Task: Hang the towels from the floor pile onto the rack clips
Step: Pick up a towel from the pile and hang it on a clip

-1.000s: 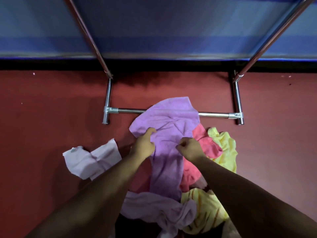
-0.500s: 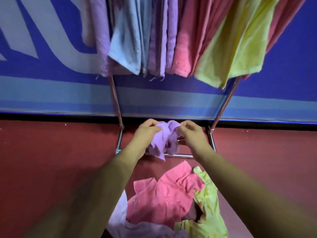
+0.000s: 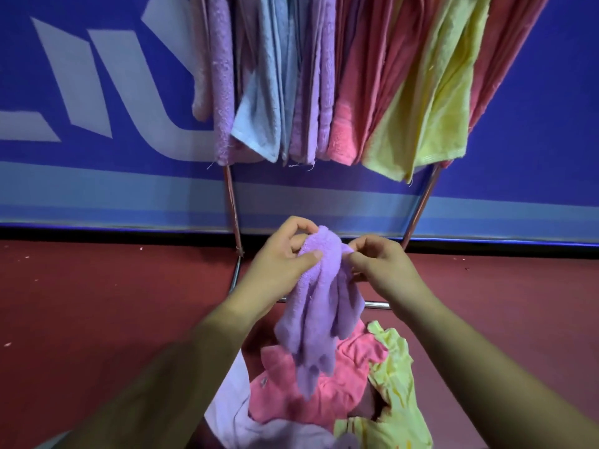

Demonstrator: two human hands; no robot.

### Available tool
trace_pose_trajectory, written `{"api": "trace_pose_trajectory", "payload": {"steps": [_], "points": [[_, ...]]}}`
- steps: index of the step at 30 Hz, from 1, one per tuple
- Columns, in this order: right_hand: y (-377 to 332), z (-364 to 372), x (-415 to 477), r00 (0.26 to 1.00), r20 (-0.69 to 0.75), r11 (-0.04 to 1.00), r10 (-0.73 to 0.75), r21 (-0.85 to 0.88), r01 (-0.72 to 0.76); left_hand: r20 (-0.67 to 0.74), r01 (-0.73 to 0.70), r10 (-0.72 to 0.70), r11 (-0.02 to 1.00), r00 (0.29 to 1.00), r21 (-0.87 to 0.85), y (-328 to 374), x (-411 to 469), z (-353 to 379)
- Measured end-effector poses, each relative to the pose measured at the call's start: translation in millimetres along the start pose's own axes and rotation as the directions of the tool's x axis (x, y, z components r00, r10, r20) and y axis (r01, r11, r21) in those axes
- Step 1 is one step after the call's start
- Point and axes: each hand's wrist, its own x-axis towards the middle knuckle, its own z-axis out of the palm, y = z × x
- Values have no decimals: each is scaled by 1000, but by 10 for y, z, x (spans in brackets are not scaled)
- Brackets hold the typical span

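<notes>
Both hands pinch bunched purple towel point(image 3: 319, 306), left hand point(image 3: 281, 264) and right hand point(image 3: 377, 264); suggest working fingers outward to find a corner before clipping.

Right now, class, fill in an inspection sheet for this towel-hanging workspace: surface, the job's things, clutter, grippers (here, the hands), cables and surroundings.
Surface: dark red floor.
Job's things: purple towel held up over the floor pile; pink towel, yellow towel and pale lilac towel lie in the pile; hung towels crowd the rack; clips not visible.
Clutter: a few pale specks on the floor.
Grippers: left hand grips the purple towel near its top; right hand pinches its edge.
Cables: nothing seen.
Surroundings: blue wall banner with white shapes behind the rack.
</notes>
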Motion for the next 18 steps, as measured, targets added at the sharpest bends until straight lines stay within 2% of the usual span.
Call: {"api": "trace_pose_trajectory", "payload": {"steps": [3, 5, 7, 10, 13, 15, 18], "points": [[-127, -53, -54, 981, 193, 993, -23, 115, 1, 72, -2, 6, 999, 997, -54, 85, -44, 13], [-194, -60, -89, 943, 325, 995, -69, 84, 44, 120, -5, 18, 994, 993, -110, 156, -46, -1], [-214, -76, -95, 913, 390, 992, -122, 10, 128, 162, -15, 34, 993, 986, -114, 203, -23, -28], [-193, -139, -66, 921, 359, 983, -152, -38, 177, 181, -13, 23, 998, 983, -56, 217, 15, -113], [-199, -264, -19, 961, 194, 946, -194, -221, 236, 173, -8, -17, 989, 985, 145, 167, 59, -252], [-219, -345, -11, 972, 113, 954, -208, -198, 227, 172, -17, -52, 925, 984, 380, 118, 92, -336], [-255, -412, -31, 983, 39, 980, -178, -78, 180, 229, 53, -264, 756, 937, 653, 99, 113, -453]]}}
